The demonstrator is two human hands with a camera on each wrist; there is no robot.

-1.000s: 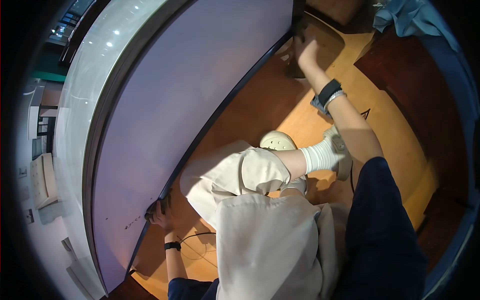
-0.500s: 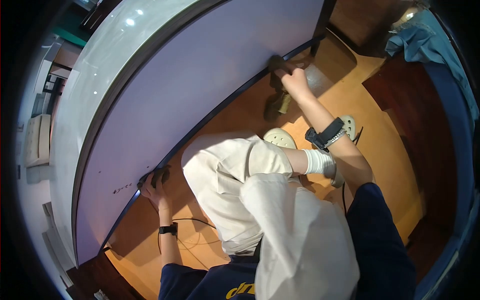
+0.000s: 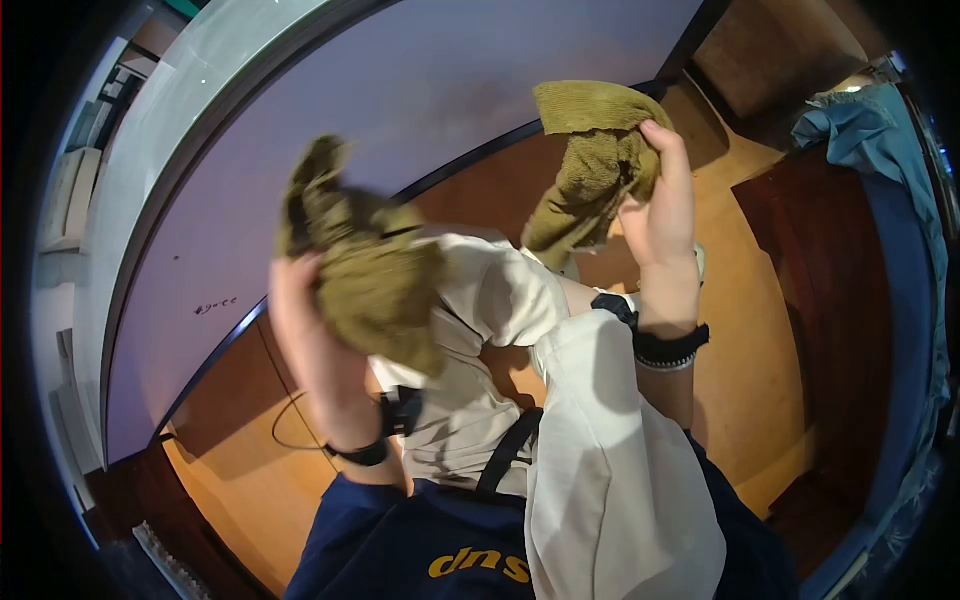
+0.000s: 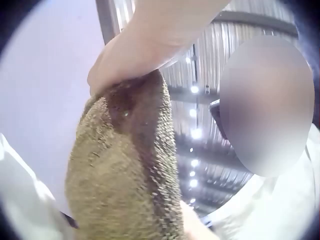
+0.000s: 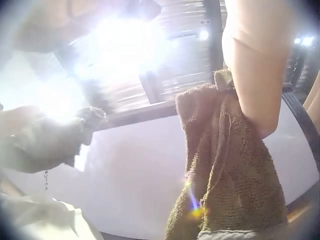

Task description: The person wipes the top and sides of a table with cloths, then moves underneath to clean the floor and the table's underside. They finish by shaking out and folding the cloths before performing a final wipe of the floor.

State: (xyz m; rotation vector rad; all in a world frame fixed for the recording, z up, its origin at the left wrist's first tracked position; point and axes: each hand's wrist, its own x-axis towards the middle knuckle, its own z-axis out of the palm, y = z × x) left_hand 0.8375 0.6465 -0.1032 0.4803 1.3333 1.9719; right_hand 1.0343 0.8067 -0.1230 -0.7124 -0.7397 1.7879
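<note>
In the head view my left hand [image 3: 318, 345], blurred by motion, grips a crumpled olive-brown terry cloth [image 3: 380, 290] over my lap. A second terry cloth [image 3: 590, 175] of the same colour is pinched in my right hand [image 3: 668, 215], thumb on top, with folds drooping below. The two hands are raised apart, in front of a large pale panel [image 3: 460, 90]. Close up in the left wrist view, the left cloth [image 4: 120, 170] hangs under the hand and hides the fingers. The right cloth [image 5: 235, 165] dangles likewise in the right wrist view.
The panel's dark lower edge [image 3: 465, 160] runs across near the wooden floor [image 3: 745, 330]. My bent legs in pale trousers [image 3: 610, 440] fill the middle. Dark red wood [image 3: 820, 260] and blue fabric [image 3: 860, 125] stand at right. A thin cable [image 3: 280, 420] lies at left.
Both hands have left the panel's lower edge, where they held the cloths, and come up nearer my body. The right hand first slid left along the edge. The head view has shifted.
</note>
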